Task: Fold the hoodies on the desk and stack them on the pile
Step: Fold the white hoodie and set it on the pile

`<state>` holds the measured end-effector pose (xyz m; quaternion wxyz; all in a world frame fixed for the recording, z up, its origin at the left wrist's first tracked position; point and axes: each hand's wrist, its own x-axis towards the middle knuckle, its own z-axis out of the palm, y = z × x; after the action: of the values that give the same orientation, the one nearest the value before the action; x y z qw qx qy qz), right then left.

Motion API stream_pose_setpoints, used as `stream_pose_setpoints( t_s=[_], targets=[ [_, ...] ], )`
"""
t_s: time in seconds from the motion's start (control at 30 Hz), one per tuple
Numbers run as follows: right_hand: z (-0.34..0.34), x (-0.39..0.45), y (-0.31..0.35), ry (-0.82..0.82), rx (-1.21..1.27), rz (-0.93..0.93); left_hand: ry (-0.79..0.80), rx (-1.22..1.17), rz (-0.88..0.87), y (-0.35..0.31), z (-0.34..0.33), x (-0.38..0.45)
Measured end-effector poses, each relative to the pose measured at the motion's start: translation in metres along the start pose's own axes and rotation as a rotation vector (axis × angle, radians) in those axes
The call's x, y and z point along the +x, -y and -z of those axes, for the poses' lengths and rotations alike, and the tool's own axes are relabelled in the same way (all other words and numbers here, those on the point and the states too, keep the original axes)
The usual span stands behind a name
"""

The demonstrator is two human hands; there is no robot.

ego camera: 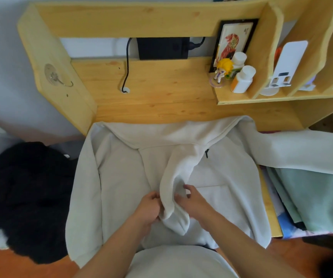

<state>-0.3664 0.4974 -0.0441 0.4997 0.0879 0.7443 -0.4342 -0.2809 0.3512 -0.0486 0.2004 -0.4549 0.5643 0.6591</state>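
A cream-white hoodie (pixel 121 177) lies spread face up on the wooden desk (pixel 161 93), hood toward the back. Its left sleeve hangs folded along the left edge. The right sleeve (pixel 302 149) stretches off to the right over a pale green cloth. A long fold of the hoodie's fabric (pixel 177 177) runs down the middle of the chest. My left hand (pixel 149 209) grips that fold from the left near its lower end. My right hand (pixel 193 201) pinches it from the right.
A black fleece garment (pixel 27 197) lies heaped to the left of the desk. Pale green fabric (pixel 312 197) sits at the right. A shelf unit at the back right holds bottles (pixel 241 81), a small figurine (pixel 221 71) and a framed picture. A black cable (pixel 126 73) hangs at the back.
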Motion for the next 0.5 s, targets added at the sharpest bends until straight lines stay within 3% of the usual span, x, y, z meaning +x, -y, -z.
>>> stream_pose_setpoints(
  t_s=[0.1, 0.17, 0.23, 0.37, 0.43, 0.5],
  targets=[
    [-0.008, -0.003, 0.005, -0.305, 0.072, 0.096, -0.100, -0.124, -0.108, -0.016, 0.006, -0.015],
    [0.011, -0.017, 0.019, -0.523, 0.132, 0.263, -0.257, -0.351, -0.210, -0.031, 0.019, -0.025],
    [0.035, -0.041, 0.040, -0.678, 0.185, 0.463, -0.302, -0.513, -0.344, -0.050, 0.032, -0.044],
    [0.049, -0.086, 0.055, -0.678, 0.238, 0.793, -0.201, -0.561, -0.541, -0.072, 0.032, -0.076],
    [0.043, -0.083, 0.026, -0.703, -0.008, 0.726, -0.283, -0.427, -0.587, -0.061, 0.031, -0.075],
    [0.043, -0.062, -0.023, -0.651, -0.305, 0.393, -0.332, -0.228, -0.461, -0.035, 0.032, -0.063]
  ],
)
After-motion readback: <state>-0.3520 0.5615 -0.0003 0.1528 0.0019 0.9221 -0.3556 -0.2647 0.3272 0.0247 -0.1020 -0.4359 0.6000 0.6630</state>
